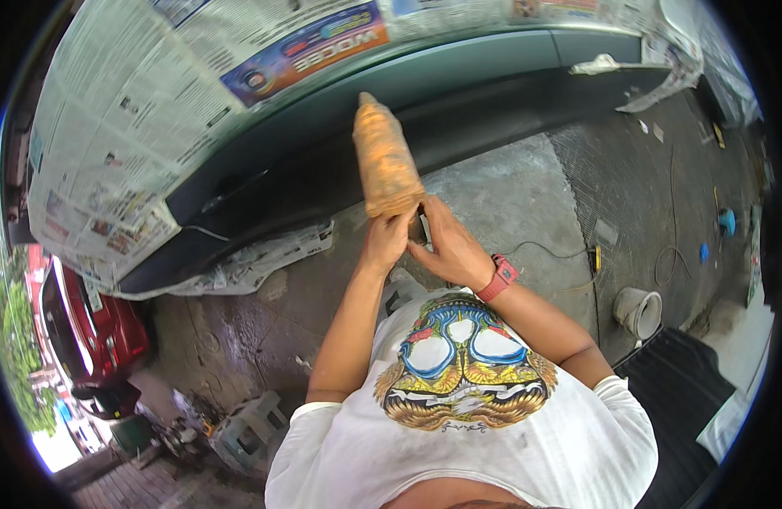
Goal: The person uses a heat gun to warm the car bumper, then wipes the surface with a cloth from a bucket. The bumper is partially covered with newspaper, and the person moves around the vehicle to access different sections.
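Note:
In front of me, both hands are at the near end of a tapered, bottle-shaped thing [385, 157], mottled orange and tan, with a narrow pale tip pointing away. Its exact kind does not show. My left hand [386, 243] is closed at its base, the fingers largely hidden behind it. Close by on the right, my right hand [453, 246] curls its fingers and thumb around a small dark part at the same end. Beyond the tip runs a vehicle's lower side panel [467, 68], grey-green above and black below. Newspaper [153, 110] covers the bodywork over it.
Torn newspaper [272, 259] hangs below the panel on the left. A whitish bucket [637, 312] and a thin cable [543, 248] are on the floor at right. A grey plastic stool [248, 431] stands lower left, with a red car [94, 322] farther off.

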A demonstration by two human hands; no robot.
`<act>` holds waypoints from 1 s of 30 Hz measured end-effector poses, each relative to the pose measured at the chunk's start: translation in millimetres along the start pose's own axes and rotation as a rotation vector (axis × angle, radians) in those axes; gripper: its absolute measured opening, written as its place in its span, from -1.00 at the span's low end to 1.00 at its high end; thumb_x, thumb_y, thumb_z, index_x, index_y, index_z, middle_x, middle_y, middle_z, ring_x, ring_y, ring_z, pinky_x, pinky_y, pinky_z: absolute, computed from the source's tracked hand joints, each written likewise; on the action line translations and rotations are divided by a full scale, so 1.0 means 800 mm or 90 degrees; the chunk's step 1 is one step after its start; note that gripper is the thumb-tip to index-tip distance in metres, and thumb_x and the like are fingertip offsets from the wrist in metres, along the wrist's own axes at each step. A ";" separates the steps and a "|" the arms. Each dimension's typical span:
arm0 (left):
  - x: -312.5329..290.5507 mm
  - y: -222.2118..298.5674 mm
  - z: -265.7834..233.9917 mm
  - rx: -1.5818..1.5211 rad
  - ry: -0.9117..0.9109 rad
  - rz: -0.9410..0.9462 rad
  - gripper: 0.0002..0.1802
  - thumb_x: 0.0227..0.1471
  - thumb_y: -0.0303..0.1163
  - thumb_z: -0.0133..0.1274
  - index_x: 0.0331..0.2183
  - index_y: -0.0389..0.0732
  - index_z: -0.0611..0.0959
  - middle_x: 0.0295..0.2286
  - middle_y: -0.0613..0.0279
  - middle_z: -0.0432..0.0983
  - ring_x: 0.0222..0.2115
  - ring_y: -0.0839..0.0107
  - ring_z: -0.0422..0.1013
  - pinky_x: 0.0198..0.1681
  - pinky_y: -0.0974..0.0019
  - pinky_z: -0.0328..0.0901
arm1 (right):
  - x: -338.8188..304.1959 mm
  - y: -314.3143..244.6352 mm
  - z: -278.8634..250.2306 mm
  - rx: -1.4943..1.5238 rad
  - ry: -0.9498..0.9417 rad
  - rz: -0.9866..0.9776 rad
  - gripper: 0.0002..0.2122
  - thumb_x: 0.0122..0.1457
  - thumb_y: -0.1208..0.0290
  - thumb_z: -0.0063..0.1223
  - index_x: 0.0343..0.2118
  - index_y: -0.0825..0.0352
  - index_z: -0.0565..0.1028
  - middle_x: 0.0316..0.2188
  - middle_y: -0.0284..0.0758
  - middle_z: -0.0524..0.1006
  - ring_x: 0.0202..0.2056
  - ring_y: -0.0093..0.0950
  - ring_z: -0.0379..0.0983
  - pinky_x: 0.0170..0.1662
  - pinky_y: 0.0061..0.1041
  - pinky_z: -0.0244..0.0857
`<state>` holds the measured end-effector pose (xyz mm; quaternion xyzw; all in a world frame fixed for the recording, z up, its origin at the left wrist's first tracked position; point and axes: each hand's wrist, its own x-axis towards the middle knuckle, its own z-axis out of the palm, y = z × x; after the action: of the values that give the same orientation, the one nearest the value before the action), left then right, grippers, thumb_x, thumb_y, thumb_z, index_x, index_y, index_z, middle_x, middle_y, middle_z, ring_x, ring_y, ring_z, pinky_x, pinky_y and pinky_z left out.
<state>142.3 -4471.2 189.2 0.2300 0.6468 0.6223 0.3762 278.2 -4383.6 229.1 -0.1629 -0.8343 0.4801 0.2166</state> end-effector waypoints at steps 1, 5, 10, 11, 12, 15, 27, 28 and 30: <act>0.006 0.017 0.018 0.032 -0.054 -0.015 -0.64 0.27 -0.30 0.15 0.03 -0.27 0.61 -0.09 0.30 0.56 -0.03 0.46 0.45 0.12 0.30 0.29 | -0.004 0.010 -0.004 0.003 0.024 0.041 -0.33 0.11 0.48 0.21 0.26 0.50 0.19 0.05 0.10 0.40 0.07 0.04 0.37 0.16 -0.17 0.29; 0.044 0.017 0.080 0.209 -0.197 0.172 -0.39 0.23 -0.20 0.15 0.20 -0.25 0.42 0.16 0.02 0.36 0.19 0.15 0.27 0.23 0.11 0.19 | -0.013 0.051 -0.028 0.097 0.171 0.109 -0.41 0.20 0.56 0.02 0.30 0.44 0.14 0.06 0.04 0.42 0.11 -0.09 0.40 0.17 -0.26 0.29; 0.048 0.049 0.121 0.306 -0.335 0.219 -0.22 0.18 -0.20 0.18 0.32 -0.18 0.29 0.23 -0.04 0.24 0.28 0.12 0.18 0.33 0.03 0.09 | -0.002 0.140 -0.112 0.202 0.374 0.184 -0.44 0.24 0.54 0.01 0.31 0.41 0.16 0.03 -0.12 0.47 0.06 -0.33 0.44 0.12 -0.32 0.32; 0.044 0.049 0.118 0.329 -0.343 0.196 -0.24 0.19 -0.20 0.17 0.32 -0.13 0.30 0.23 -0.05 0.28 0.28 0.10 0.20 0.33 -0.02 0.10 | 0.003 0.142 -0.143 0.223 0.394 0.247 -0.44 0.25 0.51 0.03 0.30 0.41 0.17 0.01 -0.14 0.49 0.02 -0.37 0.45 0.09 -0.35 0.34; 0.040 0.039 0.112 0.330 -0.334 0.156 -0.24 0.19 -0.19 0.18 0.33 -0.13 0.30 0.23 -0.06 0.29 0.27 0.09 0.21 0.33 -0.02 0.10 | 0.006 0.149 -0.166 0.234 0.429 0.259 -0.44 0.26 0.48 0.06 0.30 0.41 0.18 0.00 -0.16 0.49 -0.01 -0.41 0.46 0.05 -0.39 0.35; 0.025 -0.018 0.070 0.346 -0.278 0.039 -0.25 0.18 -0.18 0.19 0.31 -0.15 0.32 0.24 -0.06 0.31 0.28 0.03 0.21 0.34 0.00 0.08 | 0.012 0.180 -0.216 0.246 0.561 0.198 -0.47 0.29 0.38 0.13 0.27 0.38 0.24 -0.01 -0.24 0.48 -0.10 -0.52 0.45 -0.06 -0.51 0.38; 0.033 -0.001 -0.087 0.964 -0.052 0.284 -0.25 0.20 -0.20 0.12 0.31 -0.25 0.30 0.33 -0.11 0.13 0.37 -0.13 -0.02 0.41 -0.25 -0.16 | -0.083 0.262 -0.095 0.335 0.330 0.338 -0.47 0.18 0.49 0.21 0.22 0.41 0.33 0.13 -0.19 0.48 0.18 -0.37 0.39 0.23 -0.35 0.26; 0.051 0.018 -0.078 1.002 -0.060 0.318 -0.26 0.20 -0.21 0.11 0.32 -0.24 0.30 0.33 -0.09 0.12 0.37 -0.12 -0.02 0.41 -0.26 -0.18 | -0.088 0.252 -0.072 0.363 0.283 0.334 -0.44 0.17 0.48 0.23 0.23 0.40 0.32 0.15 -0.17 0.47 0.20 -0.35 0.38 0.25 -0.35 0.25; 0.098 0.049 -0.051 1.063 -0.091 0.383 -0.29 0.25 -0.24 0.07 0.34 -0.19 0.26 0.36 0.00 0.08 0.39 -0.05 -0.05 0.40 -0.29 -0.19 | -0.092 0.236 -0.032 0.392 0.240 0.293 -0.47 0.16 0.47 0.26 0.20 0.38 0.37 0.12 -0.20 0.50 0.17 -0.39 0.40 0.24 -0.36 0.26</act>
<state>56.2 -4432.2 209.7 0.6279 0.7764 0.0047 -0.0540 366.2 -4308.2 61.0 -0.3576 -0.5394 0.7046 0.2911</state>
